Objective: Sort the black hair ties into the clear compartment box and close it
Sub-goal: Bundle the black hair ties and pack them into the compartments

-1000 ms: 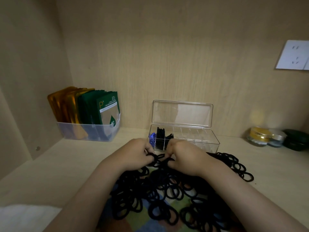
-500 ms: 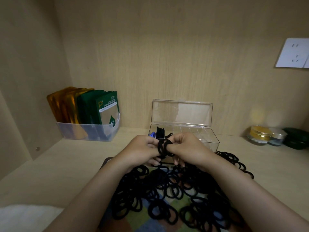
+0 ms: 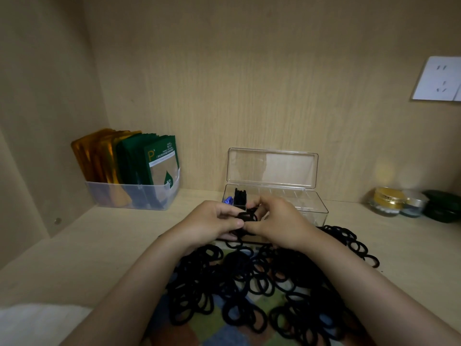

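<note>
Black elastic, soft and near weightless: the hair ties (image 3: 249, 283) lie in a big tangled heap on the shelf (image 3: 99, 245), in front of the clear box (image 3: 309, 211). Box lid (image 3: 273, 168) stands open against the back wall; a few ties already upright in a left compartment, something blue beside them, the rest looks bare. Left hand (image 3: 212, 223) and right hand (image 3: 279, 223) meet just before the box, both pinching a small bundle of ties (image 3: 245, 218) between fingertips. Judgement: loops will snag on each other and spring back when let go. Best pinched flat across the middle of a stacked bundle, squeezed narrow, then pushed in on edge. Nothing fragile except perhaps the thin lid hinge.
</note>
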Available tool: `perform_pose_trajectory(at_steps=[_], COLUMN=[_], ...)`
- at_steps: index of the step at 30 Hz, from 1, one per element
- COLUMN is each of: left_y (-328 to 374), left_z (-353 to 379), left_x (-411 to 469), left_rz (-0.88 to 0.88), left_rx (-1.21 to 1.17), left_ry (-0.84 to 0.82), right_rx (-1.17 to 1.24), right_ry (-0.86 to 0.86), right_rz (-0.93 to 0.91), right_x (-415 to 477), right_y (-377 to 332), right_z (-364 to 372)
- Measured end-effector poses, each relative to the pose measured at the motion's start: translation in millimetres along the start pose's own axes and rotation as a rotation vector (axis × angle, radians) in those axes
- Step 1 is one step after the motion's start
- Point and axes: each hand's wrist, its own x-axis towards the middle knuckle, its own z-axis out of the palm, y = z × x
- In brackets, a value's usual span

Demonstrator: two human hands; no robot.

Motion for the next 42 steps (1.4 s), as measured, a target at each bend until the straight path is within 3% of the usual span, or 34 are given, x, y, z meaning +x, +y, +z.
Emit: perform_pose_trajectory(at_steps=[5,10,13,17,21,26,29,33,37,42], left_y=[5.5,14.6,18.5,21.0,14.4,9.1,6.3,-1.3,-4.8,-0.9], left_z=[0.0,-5.0,-9.8,-5.5,-1.7,-2.5,-3.4,-0.4,7.6,14.1], left_x=[-3.3,-6.5,-9.9,-17.3,-15.7,-10.6,-5.5,1.4,5.0,3.1], left_rz=[0.056,0.016,-0.062,-0.12,-0.07,-0.023,-0.048,-0.04,-0.041,-0.068], left_rx=[0.005,0.208,0.503,0.662,0.763,0.607,0.426,0.382,0.183,-0.021], left_ry=[0.001,0.055,-0.074,-0.304,-0.321,-0.144,0.047,0.28,0.284,0.134], right_rx=[0.342,0.332,0.272,0.218,0.226,0.232,0.28,0.442,0.424,0.354], right_ry=[-0.187,-0.195,-0.197,-0.151,-0.146,-0.122,-0.068,-0.094,-0.226,-0.159], right_rz=[0.108,0.13,0.109,0.08,0.081,0.062,0.03,0.019,-0.01,0.017], right_x=[-2.4,-3.2,-4.5,-5.8,-8.1,-6.9,-5.9,-5.9,-8.4,-4.9], right_y=[-1.1,0.2,3.3,3.4,4.7,6.3,5.4,2.7,0.6,0.2], right_z=[-3.0,-3.9,-4.9,-9.4,-14.1,-13.7,-13.3,-12.9,-6.7,-1.3])
